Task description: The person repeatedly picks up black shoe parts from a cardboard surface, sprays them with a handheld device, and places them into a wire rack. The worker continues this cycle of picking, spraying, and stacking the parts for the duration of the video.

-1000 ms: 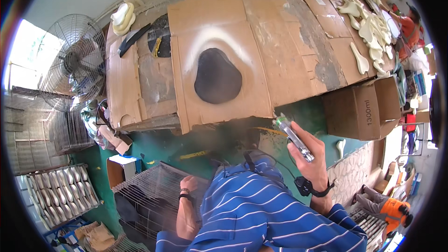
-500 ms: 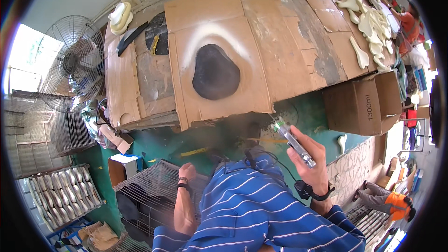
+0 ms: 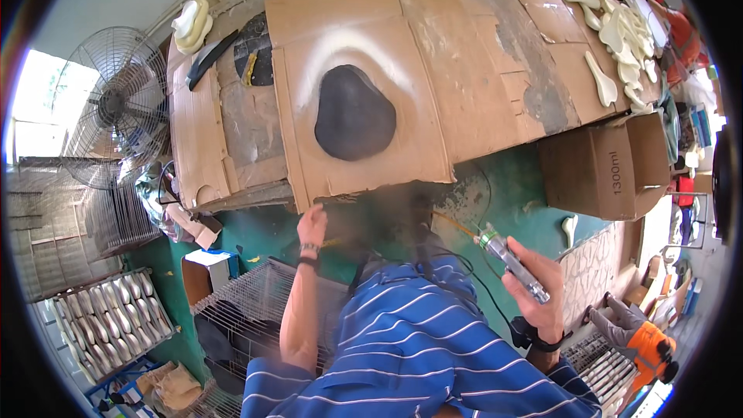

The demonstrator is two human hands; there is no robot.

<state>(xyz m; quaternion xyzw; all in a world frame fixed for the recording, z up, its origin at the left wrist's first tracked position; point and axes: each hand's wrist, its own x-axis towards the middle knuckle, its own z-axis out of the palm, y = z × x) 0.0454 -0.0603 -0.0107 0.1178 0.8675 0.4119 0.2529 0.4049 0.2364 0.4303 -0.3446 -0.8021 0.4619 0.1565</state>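
A black saddle-shaped piece (image 3: 355,114) lies flat on a cardboard sheet (image 3: 422,156) on the table in front of me. A white, arch-shaped spray mark (image 3: 350,35) runs round its far side. My left hand (image 3: 312,226) is just off the sheet's near edge, its fingers curled in and nothing visible in them. To the right, over the floor, my right hand (image 3: 539,294) is closed round a silver spray gun (image 3: 512,264) with a green ring near its front. The gun's tip points up and left, away from the black piece.
A wire rack (image 3: 255,317) holding dark pieces stands at lower left. A cage fan (image 3: 114,104) is at far left. Pale saddle-shaped pieces (image 3: 619,42) are heaped at the table's right end, above an open cardboard box (image 3: 600,170). A person in orange (image 3: 648,344) is at lower right.
My left hand has come up from beside the wire rack to the table's near edge. My right hand has moved right and lower with the spray gun still in it.
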